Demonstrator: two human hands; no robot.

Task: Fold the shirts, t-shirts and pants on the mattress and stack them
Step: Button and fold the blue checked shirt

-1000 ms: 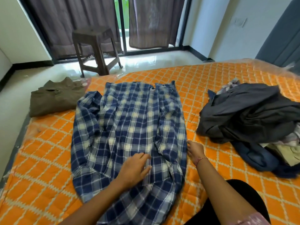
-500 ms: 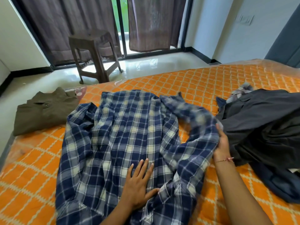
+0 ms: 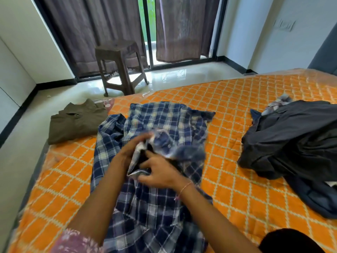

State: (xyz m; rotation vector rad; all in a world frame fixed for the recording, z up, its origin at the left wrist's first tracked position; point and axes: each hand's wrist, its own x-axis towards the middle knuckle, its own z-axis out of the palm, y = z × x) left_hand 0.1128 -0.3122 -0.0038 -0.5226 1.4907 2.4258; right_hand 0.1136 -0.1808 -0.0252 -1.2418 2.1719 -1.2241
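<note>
A blue-and-white plaid shirt (image 3: 164, 123) lies spread on the orange mattress (image 3: 237, 176) in front of me. Its right sleeve (image 3: 184, 152) is lifted and blurred, pulled across the shirt's middle. My right hand (image 3: 160, 173) grips the sleeve's cuff end from the right. My left hand (image 3: 131, 148) holds the same cuff from the left, fingers curled into the fabric. A folded olive-brown shirt (image 3: 78, 121) rests at the mattress's far left corner. A heap of dark unfolded clothes (image 3: 291, 139) sits at the right.
A brown plastic stool (image 3: 120, 66) stands on the shiny floor beyond the mattress, before dark curtains and a glass door. The mattress's left edge (image 3: 36, 172) drops to the floor. My dark-clad knee (image 3: 291, 241) shows at the bottom right.
My right hand carried the shirt's right sleeve from the right side over the shirt's middle. My left hand lifted off the shirt's lower part and took hold of the cuff.
</note>
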